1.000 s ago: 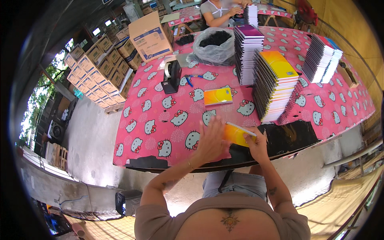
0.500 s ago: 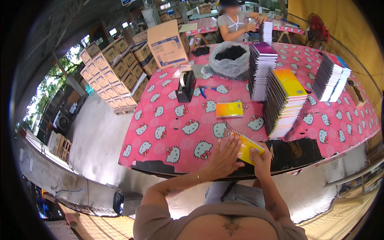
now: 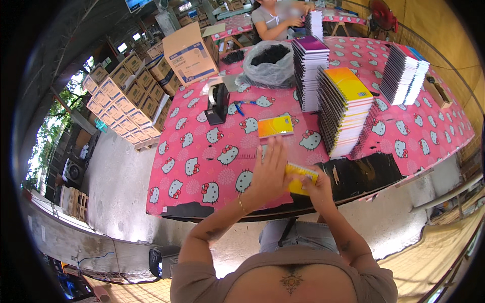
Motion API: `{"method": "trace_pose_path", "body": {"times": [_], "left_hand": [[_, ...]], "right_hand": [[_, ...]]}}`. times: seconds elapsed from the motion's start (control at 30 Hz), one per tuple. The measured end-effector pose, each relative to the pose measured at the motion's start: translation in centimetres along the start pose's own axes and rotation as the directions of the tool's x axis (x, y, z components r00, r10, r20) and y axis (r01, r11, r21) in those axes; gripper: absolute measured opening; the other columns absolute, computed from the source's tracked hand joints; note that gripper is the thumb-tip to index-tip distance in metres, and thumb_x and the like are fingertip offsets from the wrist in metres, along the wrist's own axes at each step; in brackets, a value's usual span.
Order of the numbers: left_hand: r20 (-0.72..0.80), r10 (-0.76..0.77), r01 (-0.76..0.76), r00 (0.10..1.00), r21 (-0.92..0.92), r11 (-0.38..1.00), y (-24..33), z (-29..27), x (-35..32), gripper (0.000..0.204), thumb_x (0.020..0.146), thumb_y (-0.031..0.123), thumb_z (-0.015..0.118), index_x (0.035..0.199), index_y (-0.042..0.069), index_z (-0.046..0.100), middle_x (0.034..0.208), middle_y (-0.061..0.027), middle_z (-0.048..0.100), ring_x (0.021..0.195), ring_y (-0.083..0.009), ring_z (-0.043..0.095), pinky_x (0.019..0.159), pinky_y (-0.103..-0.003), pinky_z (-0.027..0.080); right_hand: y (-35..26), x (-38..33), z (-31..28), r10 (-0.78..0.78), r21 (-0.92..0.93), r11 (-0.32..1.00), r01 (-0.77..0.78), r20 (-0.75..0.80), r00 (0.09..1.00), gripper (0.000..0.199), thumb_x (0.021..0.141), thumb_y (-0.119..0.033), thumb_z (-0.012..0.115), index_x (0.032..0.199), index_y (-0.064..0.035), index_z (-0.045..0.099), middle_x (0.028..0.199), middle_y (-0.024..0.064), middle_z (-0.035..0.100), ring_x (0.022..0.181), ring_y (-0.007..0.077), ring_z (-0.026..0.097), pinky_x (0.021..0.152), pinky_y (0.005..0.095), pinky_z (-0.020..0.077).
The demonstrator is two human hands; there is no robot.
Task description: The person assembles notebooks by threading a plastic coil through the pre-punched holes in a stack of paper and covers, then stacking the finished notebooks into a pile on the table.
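My right hand (image 3: 319,191) grips a small yellow notebook (image 3: 299,183) by its right side, thumb on the cover, above the table's near edge. Against the notebook's left end lies my left hand (image 3: 269,171), palm down with its fingers stretched out. A thin spiral coil (image 3: 246,156) sticks out to the left from under those fingers; how far it runs into the notebook is hidden. Farther back, a yellow-orange notebook (image 3: 275,127) lies flat on the table. To the right stands a tall stack of yellow-covered spiral notebooks (image 3: 348,108).
On the pink patterned table (image 3: 194,146) are a black tape dispenser (image 3: 217,105), blue-handled pliers (image 3: 240,107), a plastic bag of black coils (image 3: 269,65), purple-topped notebooks (image 3: 310,73) and another stack (image 3: 404,76). An open carton (image 3: 189,58) stands behind; a co-worker (image 3: 275,22) handles notebooks.
My left hand has moved left off the notebook's cover, and the coil now shows beyond its fingers. My right hand keeps hold of the notebook. The whole view has shifted slightly.
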State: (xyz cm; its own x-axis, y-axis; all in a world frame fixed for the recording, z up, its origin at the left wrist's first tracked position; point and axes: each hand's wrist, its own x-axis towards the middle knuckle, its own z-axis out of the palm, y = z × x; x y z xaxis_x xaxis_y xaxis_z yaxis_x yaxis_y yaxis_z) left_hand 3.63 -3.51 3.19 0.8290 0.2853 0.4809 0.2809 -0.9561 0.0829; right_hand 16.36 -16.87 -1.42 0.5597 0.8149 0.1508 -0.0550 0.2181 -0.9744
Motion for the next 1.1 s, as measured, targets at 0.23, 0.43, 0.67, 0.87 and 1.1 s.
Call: {"method": "trace_pose_path", "body": {"times": [0.23, 0.43, 0.67, 0.87, 1.1], "left_hand": [[-0.108, -0.002, 0.015, 0.994, 0.118, 0.993, -1.1, 0.1, 1.7, 0.088, 0.091, 0.053, 0.055, 0.146, -0.012, 0.032, 0.152, -0.0354, 0.03, 0.147, -0.0479, 0.023, 0.117, -0.065, 0.012], [0.089, 0.15, -0.15, 0.985, -0.011, 0.989, 2.3, 2.4, -4.9, 0.09, 0.091, 0.055, 0.054, 0.15, -0.009, 0.03, 0.157, -0.0291, 0.027, 0.149, -0.0438, 0.023, 0.117, -0.064, 0.013], [0.102, 0.107, -0.107, 0.989, -0.005, 0.994, 1.9, 2.6, -3.9, 0.095, 0.091, 0.059, 0.052, 0.148, -0.013, 0.027, 0.156, -0.0326, 0.025, 0.148, -0.0471, 0.022, 0.117, -0.065, 0.011], [-0.066, 0.008, -0.006, 0.998, 0.022, 1.0, 0.6, -0.2, 0.4, 0.097, 0.094, 0.065, 0.044, 0.148, -0.013, 0.025, 0.156, -0.0355, 0.024, 0.149, -0.0478, 0.019, 0.117, -0.066, 0.006], [-0.027, 0.127, -0.13, 0.992, -0.22, 0.967, 3.5, 3.9, -4.9, 0.083, 0.097, 0.052, 0.049, 0.149, -0.01, 0.028, 0.153, -0.032, 0.032, 0.146, -0.0467, 0.026, 0.118, -0.062, 0.011]], "right_hand": [[0.5, 0.2, 0.7, -0.083, -0.086, 0.992, 0.096, 0.146, 0.986, 0.021, 0.097, -0.007, 0.062, 0.117, -0.0007, 0.063, 0.105, 0.0016, 0.066, 0.092, 0.0073, 0.061, 0.081, 0.0237, 0.0513], [-0.3, 1.1, -0.6, -0.121, -0.081, 0.989, 0.127, 0.075, 0.99, 0.043, 0.093, -0.001, 0.063, 0.135, -0.0028, 0.054, 0.112, 0.0097, 0.067, 0.096, 0.0122, 0.061, 0.087, 0.0282, 0.05], [-0.7, 0.7, 0.1, -0.104, -0.2, 0.973, 0.114, 0.06, 0.993, 0.058, 0.093, 0.004, 0.06, 0.147, -0.0043, 0.043, 0.116, 0.0051, 0.065, 0.098, 0.0098, 0.06, 0.085, 0.0246, 0.0506], [-0.6, 0.0, 1.8, -0.162, -0.33, 0.92, 0.21, 0.166, 0.973, 0.068, 0.089, 0.002, 0.063, 0.151, -0.0125, 0.039, 0.099, 0.0198, 0.071, 0.084, 0.0249, 0.07, 0.074, 0.0345, 0.0535], [0.2, 0.1, 0.4, -0.1, -0.348, 0.93, 0.12, 0.074, 0.992, 0.073, 0.088, 0.0, 0.063, 0.154, -0.0143, 0.035, 0.094, 0.0253, 0.066, 0.075, 0.0382, 0.065, 0.069, 0.037, 0.0504]]}}
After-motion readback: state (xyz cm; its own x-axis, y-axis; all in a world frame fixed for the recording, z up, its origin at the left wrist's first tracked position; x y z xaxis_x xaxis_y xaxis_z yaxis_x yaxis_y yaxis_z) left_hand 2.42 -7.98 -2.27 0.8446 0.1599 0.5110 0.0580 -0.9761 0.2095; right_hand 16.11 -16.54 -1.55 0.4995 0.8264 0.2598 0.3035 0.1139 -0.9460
